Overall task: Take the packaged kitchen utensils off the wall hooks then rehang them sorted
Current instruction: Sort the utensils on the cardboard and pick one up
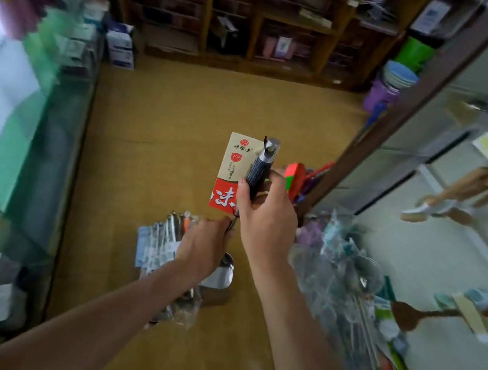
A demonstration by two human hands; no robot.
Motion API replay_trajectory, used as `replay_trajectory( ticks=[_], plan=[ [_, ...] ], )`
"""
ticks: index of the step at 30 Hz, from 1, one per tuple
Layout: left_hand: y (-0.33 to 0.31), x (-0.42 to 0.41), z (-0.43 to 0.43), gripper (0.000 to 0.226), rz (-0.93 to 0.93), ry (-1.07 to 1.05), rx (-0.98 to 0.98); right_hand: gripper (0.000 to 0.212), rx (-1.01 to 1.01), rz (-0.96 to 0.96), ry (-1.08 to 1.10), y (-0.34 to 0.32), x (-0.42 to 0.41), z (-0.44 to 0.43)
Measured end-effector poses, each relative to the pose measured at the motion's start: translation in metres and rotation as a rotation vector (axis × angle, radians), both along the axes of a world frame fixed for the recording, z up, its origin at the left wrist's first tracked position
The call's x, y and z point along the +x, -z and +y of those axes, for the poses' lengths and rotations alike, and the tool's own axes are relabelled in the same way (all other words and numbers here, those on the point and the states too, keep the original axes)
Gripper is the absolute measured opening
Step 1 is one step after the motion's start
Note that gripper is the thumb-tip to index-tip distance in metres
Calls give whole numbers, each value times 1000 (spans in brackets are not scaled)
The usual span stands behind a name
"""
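A dark-handled utensil with a red-and-cream card is held upright over the floor, its handle clasped by the right grip. Just below, a bundle of packaged utensils is grasped by the left grip. More packets are seen against the right-hand wall.

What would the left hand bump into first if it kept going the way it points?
Most likely the right hand and the carded utensil it grips, close ahead of the left hand, which holds a packet bundle. Depth is unclear.
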State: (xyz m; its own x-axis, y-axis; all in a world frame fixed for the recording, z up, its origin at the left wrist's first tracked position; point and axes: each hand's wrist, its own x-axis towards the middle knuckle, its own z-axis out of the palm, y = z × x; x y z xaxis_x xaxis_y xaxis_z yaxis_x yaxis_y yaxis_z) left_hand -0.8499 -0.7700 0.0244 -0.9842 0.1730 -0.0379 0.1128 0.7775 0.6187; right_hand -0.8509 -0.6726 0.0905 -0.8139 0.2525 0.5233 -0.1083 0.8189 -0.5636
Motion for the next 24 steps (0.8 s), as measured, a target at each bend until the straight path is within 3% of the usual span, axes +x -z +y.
replay_trajectory(
  ticks=[15, 24],
  plan=[
    [94, -99, -36, 21, -115, -224, -70, 35, 16, -71, -231, 104, -140, -43],
    [187, -109, -33, 21, -281, -314, 24, 37, 21, -325, -310, 202, -180, -46]
  ],
)
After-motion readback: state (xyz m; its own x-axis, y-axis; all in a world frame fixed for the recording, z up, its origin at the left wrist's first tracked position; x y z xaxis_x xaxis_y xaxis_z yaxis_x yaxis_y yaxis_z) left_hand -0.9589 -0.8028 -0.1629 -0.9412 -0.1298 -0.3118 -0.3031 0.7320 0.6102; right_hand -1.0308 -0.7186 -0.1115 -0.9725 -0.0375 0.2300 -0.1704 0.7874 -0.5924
